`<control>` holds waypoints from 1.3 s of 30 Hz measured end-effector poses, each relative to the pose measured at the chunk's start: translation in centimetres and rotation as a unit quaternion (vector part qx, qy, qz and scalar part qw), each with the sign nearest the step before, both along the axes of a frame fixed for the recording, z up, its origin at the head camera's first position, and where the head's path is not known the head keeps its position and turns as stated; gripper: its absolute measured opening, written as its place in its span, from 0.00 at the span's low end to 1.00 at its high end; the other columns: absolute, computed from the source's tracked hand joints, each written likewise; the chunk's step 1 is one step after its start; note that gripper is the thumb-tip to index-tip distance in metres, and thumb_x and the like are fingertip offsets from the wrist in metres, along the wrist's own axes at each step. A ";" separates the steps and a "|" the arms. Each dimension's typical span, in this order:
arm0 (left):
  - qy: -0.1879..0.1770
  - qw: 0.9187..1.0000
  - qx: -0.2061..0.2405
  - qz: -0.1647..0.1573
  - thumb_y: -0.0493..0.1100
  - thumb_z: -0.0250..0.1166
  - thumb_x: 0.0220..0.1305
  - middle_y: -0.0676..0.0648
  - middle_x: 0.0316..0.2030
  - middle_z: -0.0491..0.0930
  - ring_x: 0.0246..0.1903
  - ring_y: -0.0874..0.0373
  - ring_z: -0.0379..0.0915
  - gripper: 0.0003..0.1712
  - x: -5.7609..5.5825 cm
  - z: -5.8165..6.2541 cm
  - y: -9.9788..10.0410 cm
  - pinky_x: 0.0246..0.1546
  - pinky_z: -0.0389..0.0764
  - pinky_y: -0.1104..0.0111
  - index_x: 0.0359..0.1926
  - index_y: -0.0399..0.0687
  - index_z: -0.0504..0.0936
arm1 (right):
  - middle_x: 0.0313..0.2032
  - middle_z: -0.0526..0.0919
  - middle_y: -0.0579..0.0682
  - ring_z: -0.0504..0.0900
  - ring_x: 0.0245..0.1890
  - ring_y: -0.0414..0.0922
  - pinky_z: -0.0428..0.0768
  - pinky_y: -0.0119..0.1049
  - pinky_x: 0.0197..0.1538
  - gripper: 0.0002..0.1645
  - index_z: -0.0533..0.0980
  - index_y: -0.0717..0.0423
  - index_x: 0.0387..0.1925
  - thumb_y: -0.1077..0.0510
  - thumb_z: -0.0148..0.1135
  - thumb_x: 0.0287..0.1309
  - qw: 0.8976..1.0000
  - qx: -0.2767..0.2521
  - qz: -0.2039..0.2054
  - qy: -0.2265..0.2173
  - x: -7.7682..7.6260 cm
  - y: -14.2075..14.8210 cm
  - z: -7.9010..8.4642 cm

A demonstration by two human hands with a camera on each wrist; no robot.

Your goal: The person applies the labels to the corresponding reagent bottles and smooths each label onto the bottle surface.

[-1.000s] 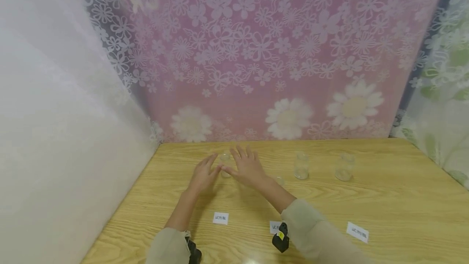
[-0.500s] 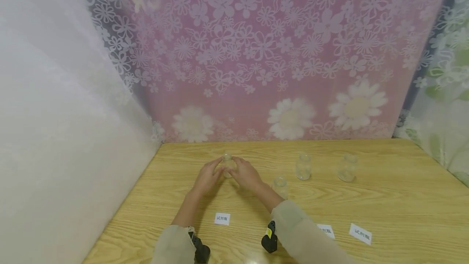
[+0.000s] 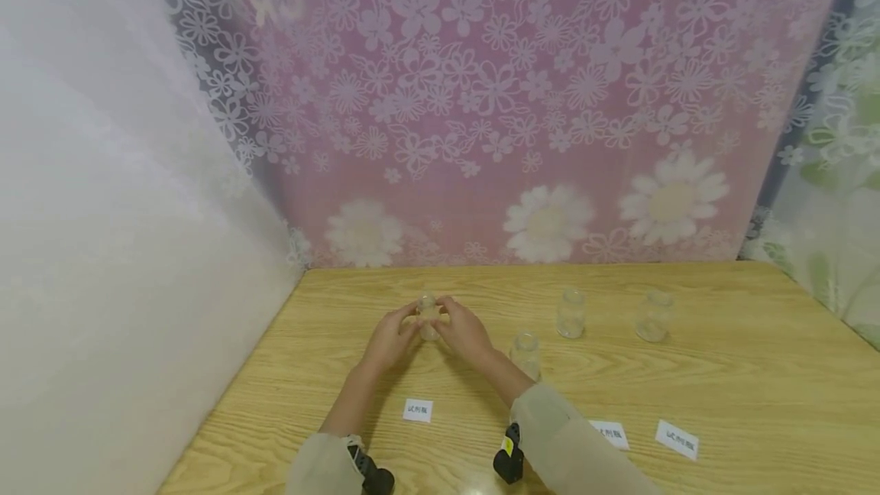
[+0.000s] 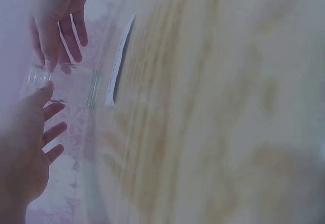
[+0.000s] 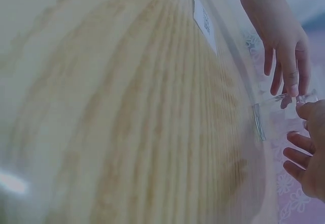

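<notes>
A small clear glass bottle (image 3: pixel 428 312) stands upright between my two hands at the left back of the table. My left hand (image 3: pixel 389 340) holds it from the left, thumb in front and fingers round the side. On the other side my right hand (image 3: pixel 465 332) grips the same bottle, its thumb close to the left one. The left wrist view shows the bottle's (image 4: pixel 76 87) thick base; whether it touches the table is hard to tell. In the right wrist view, the fingers of both hands partly cover the bottle (image 5: pixel 271 116).
A clear glass jar (image 3: pixel 526 350) stands beside my right forearm. Two more, a middle jar (image 3: pixel 571 314) and a right jar (image 3: pixel 655 317), are farther right. Printed paper labels lie nearer: a left label (image 3: pixel 418 410), a partly covered label (image 3: pixel 610 434) and a right label (image 3: pixel 677 439).
Both hands have come from spread fingers around the bottle to holding it, and it has shifted slightly toward me. My right forearm has moved left, uncovering more of the nearest jar.
</notes>
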State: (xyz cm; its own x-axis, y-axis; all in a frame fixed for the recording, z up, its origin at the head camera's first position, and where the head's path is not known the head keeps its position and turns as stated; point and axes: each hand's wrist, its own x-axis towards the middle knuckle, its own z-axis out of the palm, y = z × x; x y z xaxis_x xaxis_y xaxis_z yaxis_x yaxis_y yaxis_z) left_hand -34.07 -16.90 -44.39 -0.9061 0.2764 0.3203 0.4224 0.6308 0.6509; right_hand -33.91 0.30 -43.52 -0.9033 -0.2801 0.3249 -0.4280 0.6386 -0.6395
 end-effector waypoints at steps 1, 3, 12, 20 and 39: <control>0.000 1.000 0.000 -0.002 0.45 0.57 0.66 0.40 0.54 0.72 0.57 0.41 0.61 0.26 0.2 0.0 -0.1 0.54 0.63 0.46 0.62 0.40 0.67 | 0.49 0.76 0.60 0.77 0.45 0.55 0.77 0.47 0.43 0.24 0.67 0.62 0.56 0.57 0.58 0.61 1.000 -0.002 -0.001 -0.003 0.1 0.0 0.0; -0.003 1.000 -0.003 -0.004 0.46 0.56 0.66 0.39 0.54 0.72 0.57 0.41 0.62 0.26 0.6 0.0 -0.3 0.53 0.64 0.46 0.61 0.41 0.68 | 0.48 0.77 0.59 0.78 0.44 0.55 0.78 0.46 0.42 0.24 0.67 0.62 0.56 0.56 0.58 0.60 1.000 -0.004 -0.004 -0.011 0.4 -0.1 0.0; -0.017 1.000 0.005 -0.008 0.47 0.56 0.65 0.41 0.55 0.72 0.57 0.41 0.61 0.26 2.2 -0.1 -1.1 0.52 0.63 0.43 0.62 0.43 0.67 | 0.47 0.78 0.59 0.79 0.41 0.53 0.78 0.43 0.38 0.23 0.69 0.61 0.54 0.57 0.59 0.59 1.000 -0.003 0.008 -0.013 1.9 -0.4 0.3; -0.020 1.000 0.016 -0.002 0.49 0.57 0.65 0.42 0.55 0.71 0.58 0.41 0.60 0.26 3.5 0.0 -1.1 0.53 0.61 0.43 0.62 0.45 0.68 | 0.46 0.78 0.58 0.78 0.43 0.54 0.77 0.46 0.42 0.22 0.69 0.60 0.53 0.56 0.60 0.59 1.000 0.006 0.002 -0.014 3.4 -0.5 0.8; -0.028 1.000 0.009 -0.001 0.48 0.58 0.64 0.43 0.54 0.72 0.57 0.43 0.62 0.26 6.4 0.0 -1.4 0.53 0.63 0.45 0.60 0.44 0.70 | 0.44 0.78 0.59 0.80 0.37 0.52 0.79 0.40 0.34 0.22 0.70 0.62 0.51 0.57 0.62 0.57 1.000 -0.007 0.010 -0.009 6.5 -0.3 0.8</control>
State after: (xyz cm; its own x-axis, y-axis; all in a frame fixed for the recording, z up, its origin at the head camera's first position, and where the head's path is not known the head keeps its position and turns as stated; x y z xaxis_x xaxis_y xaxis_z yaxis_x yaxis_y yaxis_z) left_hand -27.72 -18.33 -44.42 -0.9223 0.2724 0.2742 0.3862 0.6184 0.6845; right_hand -27.37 0.02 -42.68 -0.9029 -0.2945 0.3132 -0.4299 0.6214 -0.6551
